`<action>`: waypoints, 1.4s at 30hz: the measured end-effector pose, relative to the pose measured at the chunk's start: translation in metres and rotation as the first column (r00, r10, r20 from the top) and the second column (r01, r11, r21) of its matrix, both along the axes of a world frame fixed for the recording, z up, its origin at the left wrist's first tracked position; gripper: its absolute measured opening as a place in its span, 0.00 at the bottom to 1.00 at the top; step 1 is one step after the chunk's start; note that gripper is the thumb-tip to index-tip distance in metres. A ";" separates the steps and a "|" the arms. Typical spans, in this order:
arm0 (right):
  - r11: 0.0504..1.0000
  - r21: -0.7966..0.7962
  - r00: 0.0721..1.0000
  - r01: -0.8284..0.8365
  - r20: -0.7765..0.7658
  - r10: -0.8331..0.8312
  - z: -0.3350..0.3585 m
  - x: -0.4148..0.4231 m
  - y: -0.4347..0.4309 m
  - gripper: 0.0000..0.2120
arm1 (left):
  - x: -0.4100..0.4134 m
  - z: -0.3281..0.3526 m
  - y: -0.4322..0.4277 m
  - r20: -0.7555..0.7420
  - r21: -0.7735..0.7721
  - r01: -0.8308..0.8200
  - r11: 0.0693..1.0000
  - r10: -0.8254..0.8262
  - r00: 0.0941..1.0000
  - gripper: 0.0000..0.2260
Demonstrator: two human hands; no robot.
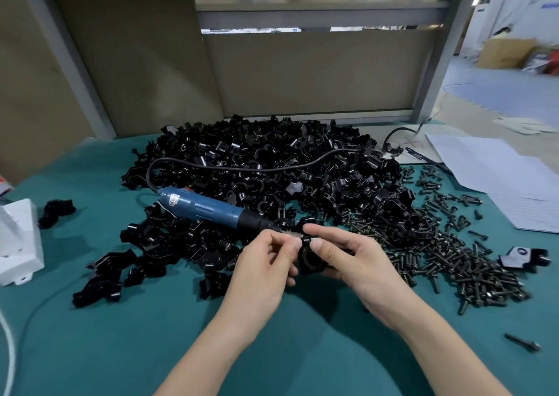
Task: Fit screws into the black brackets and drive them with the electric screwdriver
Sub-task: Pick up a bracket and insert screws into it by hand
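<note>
Two hands on my feed, left hand [260,271] and right hand [360,262] both pinching one black bracket [308,262] at 6 o'clock, one electric screwdriver [199,206] at 10, bracket heap [272,159] at 12, uncounted screws [453,259] at 3.

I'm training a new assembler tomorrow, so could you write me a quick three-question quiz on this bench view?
1. Fill in: the left hand and the right hand both hold one black ______.
2. True or false: one of the hands holds the electric screwdriver.
3. Most of the loose screws lie: A, left of both hands; B, right of both hands; C, nearer the person than the hands.

Key: 1, bracket. 2, false: it lies unheld on the bracket pile. 3, B.
</note>
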State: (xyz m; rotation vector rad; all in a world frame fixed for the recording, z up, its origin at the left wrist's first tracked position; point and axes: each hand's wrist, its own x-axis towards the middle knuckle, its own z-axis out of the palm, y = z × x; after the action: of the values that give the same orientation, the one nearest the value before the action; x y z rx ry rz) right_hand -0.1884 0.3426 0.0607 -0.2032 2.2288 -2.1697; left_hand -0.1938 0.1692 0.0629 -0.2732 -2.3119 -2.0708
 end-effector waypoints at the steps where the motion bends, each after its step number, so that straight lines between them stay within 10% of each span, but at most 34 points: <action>1: 1.000 0.002 1.000 0.002 -0.005 -0.002 0.001 0.000 0.000 0.30 | 0.000 0.000 0.000 -0.018 -0.030 -0.002 1.000 0.001 1.000 0.04; 27: 0.983 -0.179 0.999 -0.038 0.031 0.044 0.002 0.004 -0.002 0.14 | 0.005 -0.002 0.002 -0.137 -0.073 -0.023 0.997 0.013 0.991 0.06; 42: 0.998 0.039 0.998 -0.051 -0.036 0.052 0.009 0.010 -0.003 0.14 | 0.013 0.006 -0.007 -0.404 -0.676 -0.159 0.719 -0.182 0.896 0.06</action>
State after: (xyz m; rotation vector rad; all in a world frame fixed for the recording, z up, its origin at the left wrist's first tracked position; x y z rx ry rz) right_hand -0.1788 0.3395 0.0697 -0.2988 2.2557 -2.1136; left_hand -0.1813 0.1624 0.0687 -0.6911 -2.6307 -0.8642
